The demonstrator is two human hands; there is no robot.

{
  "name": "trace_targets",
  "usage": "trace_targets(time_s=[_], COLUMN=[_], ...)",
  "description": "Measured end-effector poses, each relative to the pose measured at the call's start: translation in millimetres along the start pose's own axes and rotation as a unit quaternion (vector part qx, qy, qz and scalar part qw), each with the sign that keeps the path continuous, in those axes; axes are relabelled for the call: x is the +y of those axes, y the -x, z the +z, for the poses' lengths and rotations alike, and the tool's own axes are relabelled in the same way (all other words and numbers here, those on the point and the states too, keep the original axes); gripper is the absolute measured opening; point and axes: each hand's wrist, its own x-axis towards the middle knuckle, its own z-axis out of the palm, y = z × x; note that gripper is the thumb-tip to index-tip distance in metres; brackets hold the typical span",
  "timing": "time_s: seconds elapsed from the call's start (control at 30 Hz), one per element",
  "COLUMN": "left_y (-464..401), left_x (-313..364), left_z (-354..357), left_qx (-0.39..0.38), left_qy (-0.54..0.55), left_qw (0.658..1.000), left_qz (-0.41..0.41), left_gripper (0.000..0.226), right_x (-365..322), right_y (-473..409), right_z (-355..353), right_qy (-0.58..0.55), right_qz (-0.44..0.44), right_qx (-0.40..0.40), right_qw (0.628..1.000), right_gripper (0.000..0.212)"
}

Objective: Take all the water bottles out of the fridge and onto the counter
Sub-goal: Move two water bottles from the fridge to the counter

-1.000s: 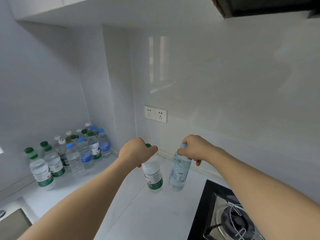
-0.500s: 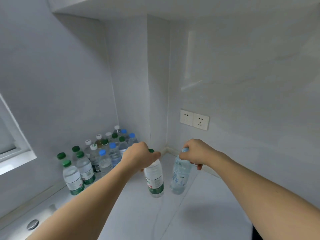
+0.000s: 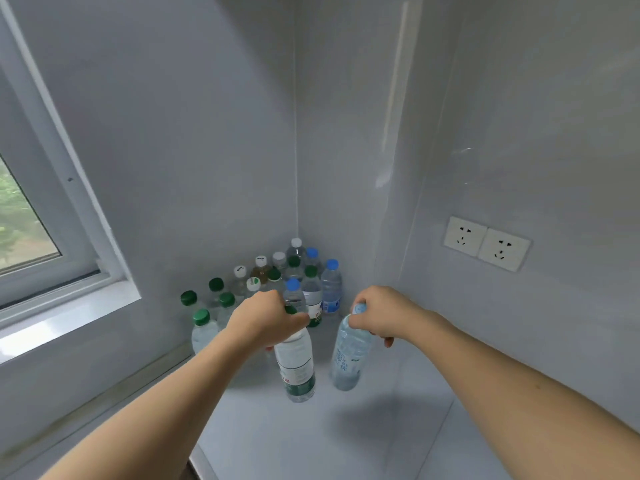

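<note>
Hands point(image 3: 325, 318) round necks of two ribbed clear-plastic bottles point(image 3: 322, 362)

Window and wall sockets, as my feed shows them.
I see a white-framed window point(image 3: 41, 209) at nine o'clock and a double wall socket point(image 3: 486, 243) on the grey wall at three o'clock.

Two bottles stand side by side on the counter point(image 3: 346, 441), the left-hand bottle point(image 3: 296, 365) gripped at its top by the left hand point(image 3: 266, 318), the right-hand bottle point(image 3: 349, 358) by the right hand point(image 3: 381, 313). Behind them, a cluster of bottles point(image 3: 277, 282) fills the corner, with a window point(image 3: 31, 216) to the left and wall sockets point(image 3: 486, 243) to the right.
</note>
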Motion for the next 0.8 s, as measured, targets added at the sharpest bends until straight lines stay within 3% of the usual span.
trace_targets(time_s=[0.2, 0.37, 0.8], left_y=[-7.7, -11.0, -29.5], left_x=[-60.2, -99.1, -150.6], left_z=[-3.6, -4.5, 9.1], left_qx=[-0.030, -0.039, -0.071], left_qy=[0.007, -0.049, -0.072], left_qw=[0.999, 0.998, 0.995], left_qz=[-0.014, -0.021, -0.003], left_gripper=[0.034, 0.041, 0.035], right_x=[-40.2, -69.3, -106.6], right_y=[-33.3, -57.8, -113.0], right_z=[35.4, 65.9, 125.5], right_qy=[0.042, 0.057, 0.128], right_qz=[-0.036, -0.064, -0.121], right_qx=[-0.051, -0.105, -0.126], right_qw=[0.997, 0.991, 0.976], right_gripper=[0.028, 0.026, 0.030])
